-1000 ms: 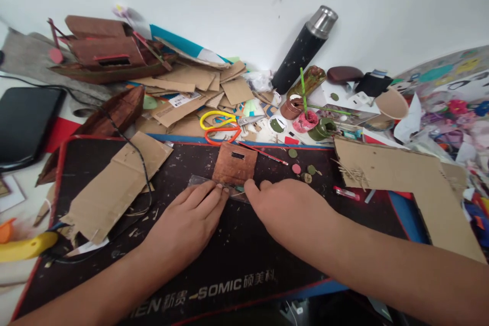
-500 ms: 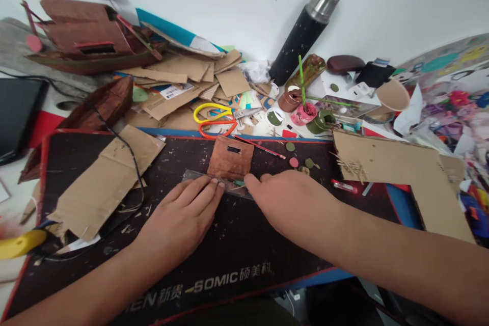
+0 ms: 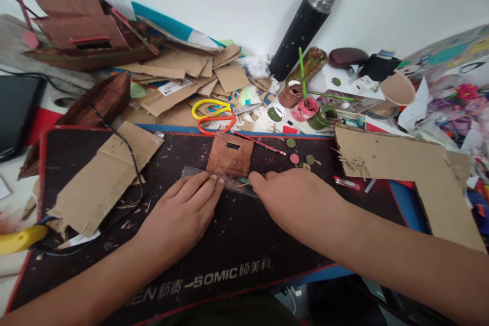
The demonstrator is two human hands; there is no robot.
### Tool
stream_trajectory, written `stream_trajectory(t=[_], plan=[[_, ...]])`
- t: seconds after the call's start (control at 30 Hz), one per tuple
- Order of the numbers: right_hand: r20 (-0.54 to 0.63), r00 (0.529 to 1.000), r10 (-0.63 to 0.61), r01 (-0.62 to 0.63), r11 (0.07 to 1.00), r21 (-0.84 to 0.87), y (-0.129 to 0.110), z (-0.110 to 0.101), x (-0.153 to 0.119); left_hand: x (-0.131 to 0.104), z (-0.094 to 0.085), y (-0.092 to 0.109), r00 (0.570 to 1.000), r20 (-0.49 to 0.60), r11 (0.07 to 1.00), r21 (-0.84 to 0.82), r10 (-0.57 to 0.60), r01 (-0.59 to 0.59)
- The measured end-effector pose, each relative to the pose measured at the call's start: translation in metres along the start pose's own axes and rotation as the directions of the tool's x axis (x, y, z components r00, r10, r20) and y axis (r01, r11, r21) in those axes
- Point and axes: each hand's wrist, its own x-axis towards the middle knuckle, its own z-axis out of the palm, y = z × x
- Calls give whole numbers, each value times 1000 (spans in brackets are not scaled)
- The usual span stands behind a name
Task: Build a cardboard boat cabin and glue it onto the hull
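The left hand [image 3: 185, 206] lies nearly flat, fingers side by side, over a clear strip [image 3: 231, 182] on the dark mat [image 3: 244, 234]. The right hand [image 3: 298, 196] is curled, its thumb at the strip's right part; from where I stand I can't tell whether it pinches anything. At the strip's far edge lies a brown card [image 3: 228, 160] with a slot, near a pencil [image 3: 263, 144] and scissors [image 3: 234, 110].
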Motion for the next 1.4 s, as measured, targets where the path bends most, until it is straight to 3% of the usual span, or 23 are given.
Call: stream_trajectory(t=[0.23,0.47,0.63,1.4], plan=[[-45,999,2,4,993,121,14,9,3,-1,2,-1,1000,3,1000,1,2,-2],[-52,994,91,-83,987,138,20,8,-6,-2,3,0,1000,8,1000,-12,-10,10],[5,996,88,-88,984,154,19,9,-7,-3,4,0,1000,10,999,-30,-13,14],[-81,997,-11,23,990,140,11,9,9,0,0,1,999,32,999,-38,-23,25]])
